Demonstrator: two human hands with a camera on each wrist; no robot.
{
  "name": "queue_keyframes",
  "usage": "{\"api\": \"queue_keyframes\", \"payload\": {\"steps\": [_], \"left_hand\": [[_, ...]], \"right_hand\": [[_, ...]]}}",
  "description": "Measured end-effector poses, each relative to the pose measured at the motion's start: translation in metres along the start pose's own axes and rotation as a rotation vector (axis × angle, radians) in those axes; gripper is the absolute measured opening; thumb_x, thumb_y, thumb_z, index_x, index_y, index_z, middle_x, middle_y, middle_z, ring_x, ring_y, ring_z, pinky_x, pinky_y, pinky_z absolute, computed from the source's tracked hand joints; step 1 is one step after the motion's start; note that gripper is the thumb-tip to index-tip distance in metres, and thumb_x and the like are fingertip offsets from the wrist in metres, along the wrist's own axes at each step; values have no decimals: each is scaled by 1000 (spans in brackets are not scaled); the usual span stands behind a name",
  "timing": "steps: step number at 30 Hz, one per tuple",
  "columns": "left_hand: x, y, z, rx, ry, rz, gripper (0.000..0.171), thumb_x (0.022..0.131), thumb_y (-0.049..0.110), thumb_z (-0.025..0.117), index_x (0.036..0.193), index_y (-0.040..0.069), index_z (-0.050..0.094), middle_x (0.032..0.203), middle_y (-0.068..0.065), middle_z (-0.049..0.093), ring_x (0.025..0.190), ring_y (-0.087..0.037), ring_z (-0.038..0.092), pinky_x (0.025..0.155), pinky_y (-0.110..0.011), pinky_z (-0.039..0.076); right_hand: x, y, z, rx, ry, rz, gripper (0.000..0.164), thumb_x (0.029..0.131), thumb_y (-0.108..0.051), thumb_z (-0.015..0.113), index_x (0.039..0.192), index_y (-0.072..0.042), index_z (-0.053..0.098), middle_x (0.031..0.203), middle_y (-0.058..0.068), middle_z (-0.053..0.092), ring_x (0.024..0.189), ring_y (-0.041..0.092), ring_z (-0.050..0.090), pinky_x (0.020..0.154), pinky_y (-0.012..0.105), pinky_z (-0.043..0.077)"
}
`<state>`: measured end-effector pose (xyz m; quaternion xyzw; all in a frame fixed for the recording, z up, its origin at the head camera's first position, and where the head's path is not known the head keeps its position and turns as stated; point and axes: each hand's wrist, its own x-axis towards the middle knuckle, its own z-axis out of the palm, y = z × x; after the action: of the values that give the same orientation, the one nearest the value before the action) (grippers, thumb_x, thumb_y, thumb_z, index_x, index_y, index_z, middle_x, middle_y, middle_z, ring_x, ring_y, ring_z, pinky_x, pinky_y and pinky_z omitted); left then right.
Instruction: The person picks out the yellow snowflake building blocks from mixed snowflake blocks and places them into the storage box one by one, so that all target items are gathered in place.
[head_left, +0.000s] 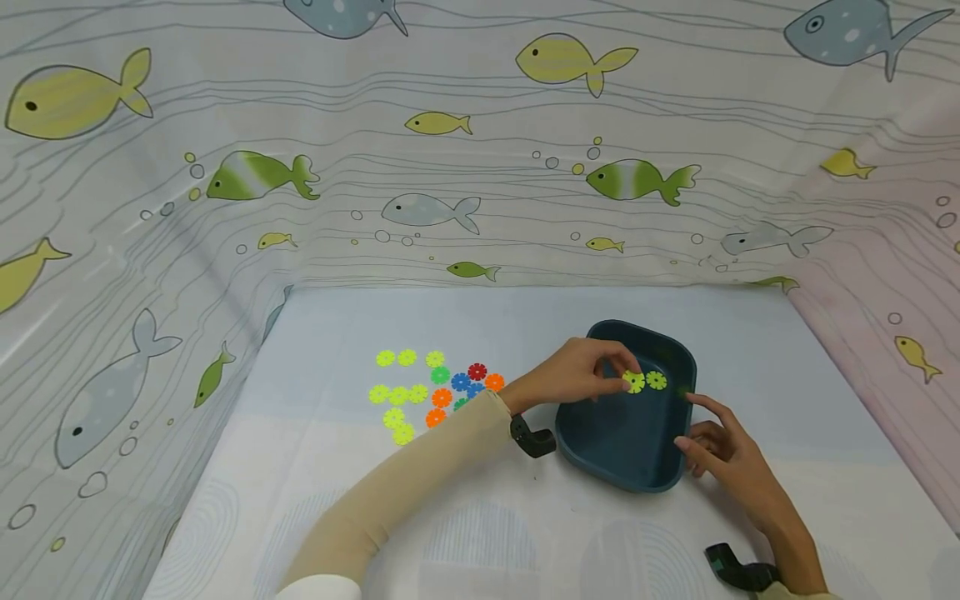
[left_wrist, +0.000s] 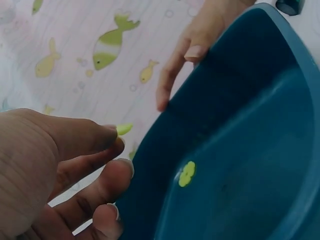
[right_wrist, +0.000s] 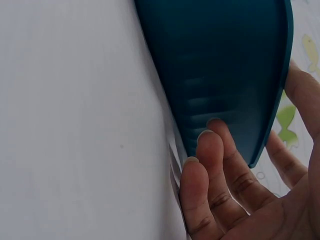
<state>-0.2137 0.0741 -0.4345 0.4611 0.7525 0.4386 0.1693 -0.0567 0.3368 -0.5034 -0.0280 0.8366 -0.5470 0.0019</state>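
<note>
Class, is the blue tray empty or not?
Not empty: a yellow-green disc lies inside the tray, visible in the head and left wrist views.

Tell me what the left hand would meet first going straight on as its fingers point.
Judging by the head view, probably the loose yellow-green, notched plastic-looking disc in the dark blue, round-cornered plastic-looking tray; depth is unclear, so the left hand may pass above it.
</note>
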Motion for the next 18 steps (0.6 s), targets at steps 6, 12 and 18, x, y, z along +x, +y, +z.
{"api": "queue_keyframes", "payload": {"steps": [6, 12, 18], "left_hand": [[12, -1, 9, -2, -18, 0, 24, 98, 15, 72, 122, 13, 70, 103, 9, 69, 60, -22, 65, 58, -24, 56], [24, -2, 20, 26, -41, -16, 22, 99, 13, 71, 122, 13, 71, 102, 7, 71, 61, -10, 66, 58, -22, 56], [33, -4, 32, 45, -59, -67, 22, 99, 13, 71, 120, 14, 72, 100, 6, 71, 64, -3, 66, 58, -19, 55]], "right_hand": [[0, -1, 0, -6, 3, 7, 70, 103, -12, 65, 161, -19, 27, 102, 17, 64, 73, 29, 65, 62, 35, 56], [-1, -1, 0, -3, 2, 6, 70, 103, -12, 65, 161, -19, 27, 102, 16, 63, 73, 29, 65, 62, 36, 56], [0, -1, 0, -2, -2, 7, 70, 103, -12, 65, 161, -19, 27, 102, 16, 63, 73, 29, 64, 62, 35, 56]]}}
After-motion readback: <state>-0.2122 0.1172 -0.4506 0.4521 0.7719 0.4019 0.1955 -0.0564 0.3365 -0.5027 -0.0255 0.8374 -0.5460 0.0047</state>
